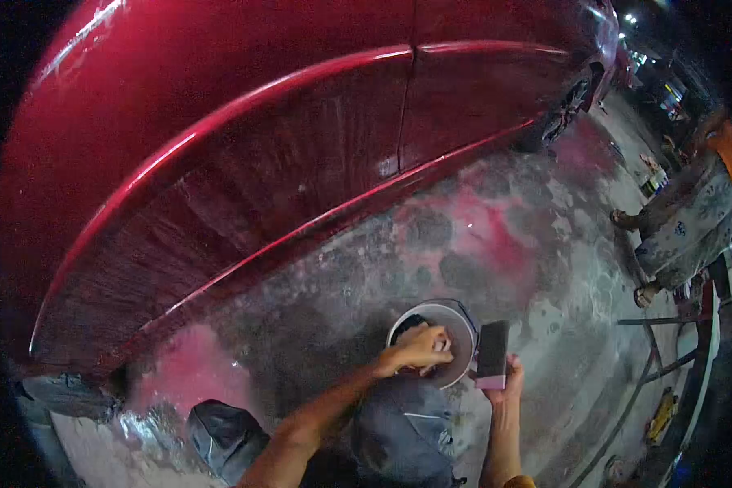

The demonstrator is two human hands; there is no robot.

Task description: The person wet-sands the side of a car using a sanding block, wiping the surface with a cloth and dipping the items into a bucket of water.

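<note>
My left hand [421,350] reaches down into a pale round bucket [464,346] on the floor, its fingers curled. Something dark shows under and beside that hand, too unclear to name. My right hand [508,381], just right of the bucket, grips a flat rectangular sanding block [493,350] from below. The block is held up, its dark grey face showing above a pinkish lower edge. My knees [403,431], in dark trousers, are right below the bucket.
A red car body [301,122] curves across the top and left. Pink patches [492,232] stain the concrete floor [573,325]. At the right stands a person [687,224] in patterned clothing, near a dark metal frame [655,362].
</note>
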